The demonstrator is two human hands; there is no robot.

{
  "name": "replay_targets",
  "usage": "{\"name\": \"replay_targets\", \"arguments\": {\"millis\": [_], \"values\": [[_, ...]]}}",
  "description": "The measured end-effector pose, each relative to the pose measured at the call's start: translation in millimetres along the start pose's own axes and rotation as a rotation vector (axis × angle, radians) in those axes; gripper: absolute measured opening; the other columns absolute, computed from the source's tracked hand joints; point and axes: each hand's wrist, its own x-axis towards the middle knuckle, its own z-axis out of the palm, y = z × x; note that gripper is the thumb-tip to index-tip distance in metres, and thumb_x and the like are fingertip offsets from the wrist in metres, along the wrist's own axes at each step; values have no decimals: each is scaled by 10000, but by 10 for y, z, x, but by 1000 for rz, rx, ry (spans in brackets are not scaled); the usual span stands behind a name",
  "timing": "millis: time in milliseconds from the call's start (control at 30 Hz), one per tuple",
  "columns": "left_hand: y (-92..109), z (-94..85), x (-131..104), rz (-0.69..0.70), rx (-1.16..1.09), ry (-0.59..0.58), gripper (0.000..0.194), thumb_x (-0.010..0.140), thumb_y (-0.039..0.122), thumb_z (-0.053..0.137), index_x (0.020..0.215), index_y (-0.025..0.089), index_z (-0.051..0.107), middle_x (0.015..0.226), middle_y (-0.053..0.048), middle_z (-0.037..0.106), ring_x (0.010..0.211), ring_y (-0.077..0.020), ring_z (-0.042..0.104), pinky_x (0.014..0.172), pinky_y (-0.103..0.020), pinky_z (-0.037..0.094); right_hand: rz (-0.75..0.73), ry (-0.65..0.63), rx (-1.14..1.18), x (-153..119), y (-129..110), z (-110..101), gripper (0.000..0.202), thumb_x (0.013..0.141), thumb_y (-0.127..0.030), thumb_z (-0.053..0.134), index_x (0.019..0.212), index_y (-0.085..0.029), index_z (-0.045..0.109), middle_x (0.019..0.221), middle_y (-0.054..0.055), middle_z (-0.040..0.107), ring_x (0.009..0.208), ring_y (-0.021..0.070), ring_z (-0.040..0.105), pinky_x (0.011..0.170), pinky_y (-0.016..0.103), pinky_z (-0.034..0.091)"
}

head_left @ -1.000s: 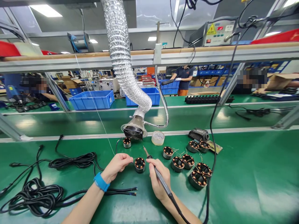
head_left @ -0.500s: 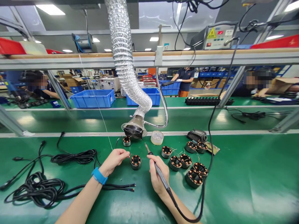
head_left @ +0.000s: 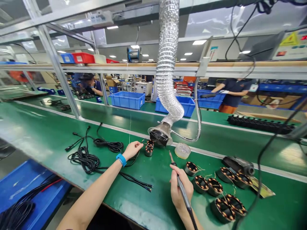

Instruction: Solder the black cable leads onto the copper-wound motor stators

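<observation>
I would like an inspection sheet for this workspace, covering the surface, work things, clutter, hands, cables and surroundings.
Surface: glossy green worktop.
Work things: grey pen-shaped soldering iron; two metal rings with copper coils, close together; seven similar rings at right.
Clutter: round translucent container; dark grey blocky object behind the right-hand rings.
Hands: left hand pinched, apparently on thin pale wire; right hand holds the iron, its tip apart from every ring.
Cables: black cables coiled at left, loose ends near centre; the iron's black cord runs off below.
Surroundings: silver corrugated duct, its mouth beside the two rings; blue plastic crates and a person across the worktop.
</observation>
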Motion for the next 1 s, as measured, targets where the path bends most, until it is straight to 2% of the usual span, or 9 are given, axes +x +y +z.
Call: {"name": "replay_targets", "arguments": {"millis": [100,167,300,400,500,633,767,900,1000], "values": [[91,-93,-81,98,145,150,287,768,435,673,863,165,665,696,11,566,676,-152,510,666,-270,402,-26,14,-3,11,0,9,235,952,-120,511,1144,-171,637,805,18,602,636,109,578,614,247,455],[208,-82,-114,229,250,158,188,822,347,629,891,176,664,773,-11,604,737,-161,555,724,-276,439,-15,56,-19,16,8,25,243,954,-123,505,1156,-169,631,836,30,604,675,120,591,633,255,465],[421,86,-129,468,411,-182,165,892,242,515,938,205,669,1094,-59,638,962,-178,611,890,-285,457,37,188,-116,24,26,37,243,956,-146,503,1156,-182,635,926,53,590,774,147,618,693,286,497],[466,179,-85,494,592,-399,177,858,290,576,1012,217,623,1165,-54,624,958,-202,632,875,-306,477,71,245,-152,33,30,11,246,964,-156,484,1156,-198,632,936,47,559,776,146,607,700,289,511],[412,179,7,468,781,-467,312,811,246,609,1120,239,565,1254,-54,603,976,-231,649,841,-322,486,105,270,-149,42,32,-11,254,972,-149,458,1158,-207,621,931,41,533,782,141,592,706,274,517],[240,145,99,517,926,-536,348,822,210,584,1164,271,564,1583,-44,297,1006,-245,664,826,-339,501,140,262,-146,33,36,-4,272,976,-136,429,1162,-217,611,918,29,505,759,124,573,690,247,499],[148,202,95,584,969,-532,201,915,275,481,1055,267,624,1570,-23,308,883,-214,680,760,-341,511,98,234,-161,14,41,-13,281,966,-116,433,1163,-216,607,908,28,501,772,126,571,691,243,493],[215,240,-19,547,1000,-477,190,886,384,564,968,248,666,1369,-60,483,842,-210,672,768,-335,508,36,187,-172,6,33,-64,308,953,-87,453,1190,-213,606,907,32,503,782,125,578,699,238,500],[191,152,-41,486,1023,-408,232,850,445,607,933,243,686,1260,-66,523,815,-213,670,757,-342,510,-15,176,-176,21,42,-60,317,937,-84,489,1198,-207,620,924,45,529,797,130,598,706,234,511]]}}
